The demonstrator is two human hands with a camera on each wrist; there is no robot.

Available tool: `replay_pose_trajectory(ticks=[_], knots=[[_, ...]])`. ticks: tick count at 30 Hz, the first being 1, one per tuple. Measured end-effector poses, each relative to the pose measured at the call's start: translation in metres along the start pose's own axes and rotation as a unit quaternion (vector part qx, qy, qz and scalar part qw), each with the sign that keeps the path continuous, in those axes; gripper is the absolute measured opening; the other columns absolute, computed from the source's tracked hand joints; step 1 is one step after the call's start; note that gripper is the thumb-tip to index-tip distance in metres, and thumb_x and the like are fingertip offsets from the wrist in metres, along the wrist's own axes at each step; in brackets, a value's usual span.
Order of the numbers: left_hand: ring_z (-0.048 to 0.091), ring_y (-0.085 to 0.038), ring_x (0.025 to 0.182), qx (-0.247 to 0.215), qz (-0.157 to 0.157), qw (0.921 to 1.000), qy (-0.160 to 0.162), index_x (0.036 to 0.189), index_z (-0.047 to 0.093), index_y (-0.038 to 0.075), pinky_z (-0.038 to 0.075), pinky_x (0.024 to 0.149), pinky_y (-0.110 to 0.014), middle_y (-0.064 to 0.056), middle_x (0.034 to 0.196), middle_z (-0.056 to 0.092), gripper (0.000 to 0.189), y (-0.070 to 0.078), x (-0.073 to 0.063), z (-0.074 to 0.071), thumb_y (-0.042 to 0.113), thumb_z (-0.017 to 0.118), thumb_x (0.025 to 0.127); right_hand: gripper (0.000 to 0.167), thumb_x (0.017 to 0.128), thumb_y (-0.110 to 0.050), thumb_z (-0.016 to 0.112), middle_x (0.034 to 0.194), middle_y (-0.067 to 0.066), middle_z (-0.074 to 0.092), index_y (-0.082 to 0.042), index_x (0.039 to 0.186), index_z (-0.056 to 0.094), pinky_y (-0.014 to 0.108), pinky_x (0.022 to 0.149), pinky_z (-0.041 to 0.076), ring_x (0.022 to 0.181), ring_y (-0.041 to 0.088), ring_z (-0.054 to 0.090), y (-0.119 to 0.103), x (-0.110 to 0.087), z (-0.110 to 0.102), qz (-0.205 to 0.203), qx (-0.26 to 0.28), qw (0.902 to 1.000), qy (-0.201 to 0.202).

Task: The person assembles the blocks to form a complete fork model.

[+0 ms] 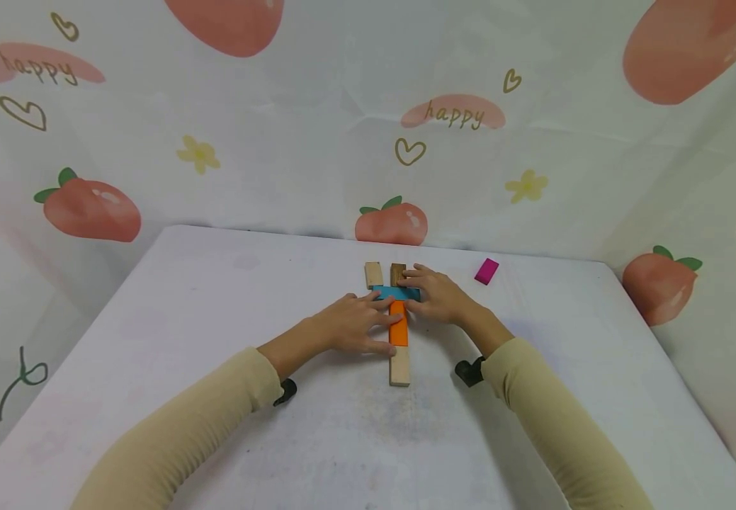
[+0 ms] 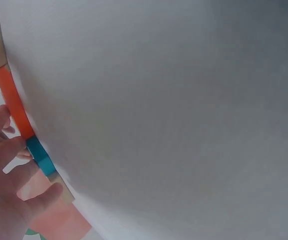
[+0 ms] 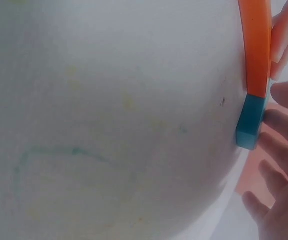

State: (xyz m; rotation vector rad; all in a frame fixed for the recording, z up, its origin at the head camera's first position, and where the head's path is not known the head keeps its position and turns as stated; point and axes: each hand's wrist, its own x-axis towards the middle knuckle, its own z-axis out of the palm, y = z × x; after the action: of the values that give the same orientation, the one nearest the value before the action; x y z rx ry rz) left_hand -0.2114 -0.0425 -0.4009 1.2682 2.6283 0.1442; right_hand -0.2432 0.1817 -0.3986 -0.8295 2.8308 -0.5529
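Flat wooden blocks lie together on the table between the two hands. A plain wood block (image 1: 399, 370) is nearest the person, and an orange block (image 1: 398, 333) continues the line end to end. Across its far end lies a blue block (image 1: 397, 292). My left hand (image 1: 358, 326) comes from the left with fingers spread, its fingertips on the orange block and at the blue one's left end. On the other side, my right hand (image 1: 439, 296) reaches over the blue block's right end, fingers extended. Beyond the blue block stand a pale block (image 1: 374, 275) and a brown block (image 1: 397, 273), side by side with a gap.
A magenta block (image 1: 487, 271) lies apart toward the back right of the white table (image 1: 227, 283). Behind the table's far edge hangs a white backdrop (image 1: 316, 156) printed with fruit, hearts and flowers. Dark bands show at both wrists.
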Motion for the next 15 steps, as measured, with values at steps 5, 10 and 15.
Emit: replay_pose_trajectory(ticks=[5,10,15], knots=[[0.029,-0.039,0.146,0.001,-0.002,1.0000,0.002,0.149,0.049,0.025,0.040,0.104,-0.060,-0.007,0.159,0.033,0.070,0.0016,-0.0003,-0.0008,0.066,0.053,0.092,0.048,0.092,-0.025,0.057,0.148,0.018,0.049,-0.004,0.136,0.061,0.064,0.112,0.025,0.146,0.041,0.027,0.0006,-0.0003,-0.0004,-0.002,-0.002,1.0000,0.003],[0.029,-0.038,0.146,0.005,-0.005,1.0000,0.003,0.149,0.049,0.026,0.039,0.104,-0.060,-0.006,0.159,0.033,0.070,0.0019,-0.0004,-0.0016,0.067,0.053,0.092,0.048,0.092,-0.025,0.056,0.148,0.016,0.049,-0.006,0.137,0.061,0.064,0.112,0.026,0.146,0.039,0.029,0.0013,0.0000,0.0004,0.003,-0.005,1.0000,0.003],[0.028,-0.038,0.147,-0.001,-0.007,1.0000,0.000,0.149,0.049,0.026,0.038,0.105,-0.062,-0.006,0.160,0.033,0.070,0.0017,-0.0001,-0.0010,0.067,0.053,0.092,0.050,0.092,-0.026,0.056,0.149,0.016,0.049,-0.008,0.139,0.060,0.063,0.111,0.028,0.144,0.039,0.033,0.0036,-0.0023,0.0018,-0.002,-0.011,0.9999,0.004]])
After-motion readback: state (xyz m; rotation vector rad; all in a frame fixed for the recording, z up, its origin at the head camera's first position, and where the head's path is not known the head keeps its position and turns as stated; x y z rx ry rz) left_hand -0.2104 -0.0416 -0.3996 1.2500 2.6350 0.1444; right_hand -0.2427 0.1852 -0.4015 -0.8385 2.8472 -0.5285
